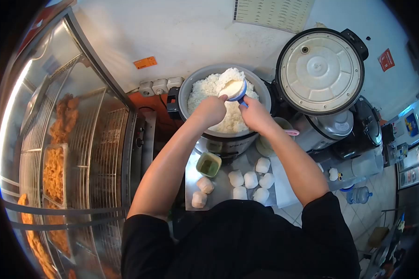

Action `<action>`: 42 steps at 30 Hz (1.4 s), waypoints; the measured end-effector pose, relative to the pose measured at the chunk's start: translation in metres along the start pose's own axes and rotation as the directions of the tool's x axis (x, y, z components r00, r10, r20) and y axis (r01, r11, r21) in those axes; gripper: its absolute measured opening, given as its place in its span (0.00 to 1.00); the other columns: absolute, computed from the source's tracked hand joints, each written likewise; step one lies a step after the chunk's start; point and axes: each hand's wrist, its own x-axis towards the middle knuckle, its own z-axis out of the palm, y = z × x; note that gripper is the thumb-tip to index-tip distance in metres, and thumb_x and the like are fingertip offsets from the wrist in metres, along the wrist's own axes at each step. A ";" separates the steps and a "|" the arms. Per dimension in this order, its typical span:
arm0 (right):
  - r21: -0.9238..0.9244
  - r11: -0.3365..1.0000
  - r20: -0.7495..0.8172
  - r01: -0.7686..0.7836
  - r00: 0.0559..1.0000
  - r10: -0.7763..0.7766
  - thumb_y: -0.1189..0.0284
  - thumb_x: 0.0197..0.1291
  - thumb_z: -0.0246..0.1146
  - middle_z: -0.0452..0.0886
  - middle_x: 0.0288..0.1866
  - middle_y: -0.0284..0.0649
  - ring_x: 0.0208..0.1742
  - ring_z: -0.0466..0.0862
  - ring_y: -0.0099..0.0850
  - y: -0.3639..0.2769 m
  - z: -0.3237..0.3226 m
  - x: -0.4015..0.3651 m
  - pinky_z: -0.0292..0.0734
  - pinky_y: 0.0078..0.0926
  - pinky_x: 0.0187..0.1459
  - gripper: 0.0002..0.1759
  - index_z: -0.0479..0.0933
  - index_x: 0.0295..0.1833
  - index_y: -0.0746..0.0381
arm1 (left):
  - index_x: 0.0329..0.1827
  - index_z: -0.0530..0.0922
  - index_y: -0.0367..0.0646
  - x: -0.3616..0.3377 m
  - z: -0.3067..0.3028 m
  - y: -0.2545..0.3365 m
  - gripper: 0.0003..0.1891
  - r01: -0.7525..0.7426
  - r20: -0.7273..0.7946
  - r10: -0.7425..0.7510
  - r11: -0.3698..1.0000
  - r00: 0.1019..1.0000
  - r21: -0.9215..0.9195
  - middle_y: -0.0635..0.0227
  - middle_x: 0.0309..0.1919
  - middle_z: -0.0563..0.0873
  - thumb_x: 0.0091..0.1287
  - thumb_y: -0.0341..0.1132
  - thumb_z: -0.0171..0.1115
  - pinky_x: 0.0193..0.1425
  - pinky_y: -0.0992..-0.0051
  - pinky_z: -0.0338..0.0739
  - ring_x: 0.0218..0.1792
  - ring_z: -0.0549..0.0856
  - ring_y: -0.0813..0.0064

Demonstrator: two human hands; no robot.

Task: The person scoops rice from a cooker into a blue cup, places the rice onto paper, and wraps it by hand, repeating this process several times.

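A blue scoop (241, 95) with a pale inside is tilted over the white rice (205, 90) in a large open rice cooker (226, 145). My right hand (256, 114) is closed around the scoop's handle. My left hand (211, 110) is closed at the scoop's left side, its thumb against the rim; its other fingers are partly hidden. Rice is heaped just behind the scoop. In front of the cooker, several wrapped white rice portions (251, 180) and a square green-tinted container (209, 165) sit on a metal table (223, 166).
The cooker's round lid (319, 69) stands raised at right. A pink handle (291, 132) sticks out beside my right wrist. More cookers (358, 128) stand at right. A glass display case (86, 139) with fried food (55, 174) rises at left. Wall sockets (160, 86) are behind the cooker.
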 end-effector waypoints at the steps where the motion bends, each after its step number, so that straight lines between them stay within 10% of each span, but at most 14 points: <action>1: 0.013 1.000 0.016 0.001 1.000 -0.001 0.68 0.74 0.57 0.87 0.51 0.63 0.51 0.88 0.61 -0.007 -0.004 -0.002 0.82 0.51 0.53 0.21 0.77 0.66 0.67 | 0.62 0.84 0.34 0.008 0.004 -0.001 0.25 -0.055 -0.024 0.059 0.988 0.998 0.147 0.39 0.49 0.89 0.85 0.44 0.43 0.58 0.54 0.84 0.52 0.90 0.43; 5: 0.308 0.918 0.289 -0.249 0.944 0.159 0.69 0.77 0.55 0.80 0.25 0.43 0.18 0.77 0.32 -0.004 -0.024 -0.011 0.73 0.34 0.23 0.15 0.80 0.58 0.67 | 0.72 0.80 0.44 0.051 0.012 -0.018 0.23 0.072 -0.083 -0.051 0.958 0.995 0.278 0.44 0.58 0.89 0.80 0.39 0.48 0.62 0.53 0.83 0.57 0.89 0.44; 9: 0.358 0.816 0.481 -0.453 0.839 0.255 0.68 0.79 0.54 0.73 0.29 0.30 0.18 0.67 0.16 0.013 -0.041 -0.029 0.63 0.20 0.17 0.11 0.77 0.57 0.58 | 0.68 0.83 0.41 0.059 -0.004 -0.046 0.24 -0.074 0.051 0.055 0.817 0.997 0.572 0.48 0.62 0.88 0.82 0.46 0.49 0.69 0.55 0.81 0.62 0.88 0.51; 11: 0.382 0.783 0.512 -0.491 0.818 0.263 0.67 0.80 0.54 0.75 0.31 0.31 0.17 0.66 0.15 0.019 -0.051 -0.041 0.62 0.18 0.17 0.10 0.75 0.58 0.57 | 0.65 0.85 0.39 0.026 -0.023 -0.012 0.25 0.171 -0.052 -0.165 0.890 0.985 0.422 0.48 0.67 0.85 0.82 0.50 0.53 0.71 0.53 0.79 0.66 0.85 0.50; 15: 0.685 0.531 0.509 -0.499 0.849 0.142 0.61 0.82 0.53 0.78 0.32 0.35 0.19 0.71 0.18 0.047 -0.070 -0.079 0.65 0.21 0.19 0.15 0.76 0.58 0.61 | 0.58 0.88 0.42 0.004 -0.015 -0.005 0.20 0.203 -0.394 0.162 0.649 0.905 0.733 0.52 0.66 0.81 0.77 0.48 0.61 0.70 0.50 0.73 0.66 0.79 0.46; 17: 0.756 0.465 0.488 -0.461 0.870 0.069 0.60 0.82 0.53 0.78 0.30 0.34 0.19 0.71 0.18 0.059 -0.080 -0.107 0.65 0.21 0.19 0.15 0.76 0.53 0.62 | 0.52 0.87 0.39 -0.021 0.001 -0.005 0.14 -0.126 -0.593 0.574 0.771 0.565 0.625 0.54 0.59 0.83 0.74 0.40 0.65 0.67 0.52 0.72 0.60 0.80 0.48; 19: 0.794 0.436 0.388 -0.423 0.906 0.171 0.63 0.83 0.51 0.76 0.28 0.32 0.17 0.69 0.17 0.075 -0.086 -0.137 0.62 0.18 0.20 0.15 0.76 0.46 0.61 | 0.49 0.84 0.36 -0.076 0.029 0.024 0.08 -0.421 -0.612 0.618 0.785 0.494 0.453 0.53 0.50 0.84 0.71 0.30 0.66 0.60 0.55 0.76 0.52 0.82 0.48; 23: 0.882 0.310 0.278 -0.354 0.923 0.266 0.64 0.82 0.54 0.78 0.33 0.35 0.20 0.72 0.19 0.128 -0.105 -0.204 0.67 0.21 0.22 0.12 0.74 0.52 0.63 | 0.49 0.84 0.36 -0.147 0.145 0.019 0.07 -0.573 -0.212 0.536 0.792 0.818 -0.209 0.52 0.40 0.86 0.71 0.21 0.64 0.50 0.60 0.82 0.41 0.87 0.49; 27: 0.840 0.491 -0.071 -0.231 0.850 0.522 0.65 0.80 0.58 0.80 0.34 0.38 0.23 0.77 0.25 0.175 -0.097 -0.258 0.72 0.26 0.26 0.23 0.75 0.73 0.65 | 0.52 0.85 0.34 -0.155 0.264 0.032 0.10 -0.524 0.217 0.630 0.756 0.746 -0.393 0.47 0.45 0.89 0.70 0.24 0.63 0.55 0.56 0.82 0.48 0.88 0.47; 29: 0.530 0.834 -0.496 -0.150 0.744 0.449 0.69 0.79 0.60 0.80 0.35 0.36 0.23 0.78 0.25 0.216 -0.066 -0.284 0.76 0.27 0.28 0.25 0.74 0.77 0.63 | 0.54 0.85 0.33 -0.149 0.307 0.051 0.12 -0.475 0.482 0.581 0.814 0.656 -0.334 0.48 0.48 0.89 0.70 0.27 0.64 0.62 0.56 0.81 0.55 0.88 0.47; 33: -0.491 0.803 -0.311 -0.337 0.929 0.199 0.68 0.74 0.63 0.82 0.44 0.43 0.39 0.86 0.47 0.358 0.036 -0.354 0.83 0.46 0.38 0.31 0.73 0.81 0.44 | 0.57 0.85 0.34 -0.136 0.433 0.031 0.15 -0.779 0.363 0.776 0.601 0.516 -0.179 0.51 0.56 0.89 0.70 0.31 0.64 0.70 0.59 0.78 0.65 0.85 0.52; 38: -0.415 0.811 -0.107 -0.411 0.908 0.406 0.69 0.78 0.59 0.79 0.47 0.50 0.46 0.85 0.52 0.374 0.023 -0.352 0.82 0.52 0.47 0.36 0.58 0.88 0.53 | 0.60 0.85 0.39 -0.131 0.458 0.028 0.17 -0.754 0.656 0.479 0.621 0.583 0.216 0.56 0.68 0.84 0.73 0.35 0.61 0.75 0.58 0.73 0.74 0.78 0.61; 40: 0.095 0.930 -0.293 -0.355 0.883 0.367 0.75 0.77 0.59 0.80 0.54 0.53 0.55 0.84 0.55 0.384 -0.003 -0.356 0.81 0.48 0.57 0.34 0.62 0.86 0.55 | 0.60 0.85 0.40 -0.140 0.459 0.039 0.17 -0.675 0.657 0.411 0.708 0.633 0.208 0.55 0.69 0.84 0.73 0.35 0.60 0.75 0.58 0.72 0.74 0.79 0.61; 42: 0.047 0.983 -0.553 -0.179 0.815 0.175 0.76 0.78 0.57 0.72 0.78 0.60 0.76 0.76 0.55 0.424 -0.039 -0.347 0.70 0.43 0.75 0.33 0.60 0.85 0.65 | 0.56 0.85 0.41 -0.138 0.458 0.060 0.15 -0.535 0.603 0.276 0.788 0.748 0.303 0.56 0.62 0.86 0.71 0.38 0.65 0.73 0.57 0.73 0.69 0.81 0.58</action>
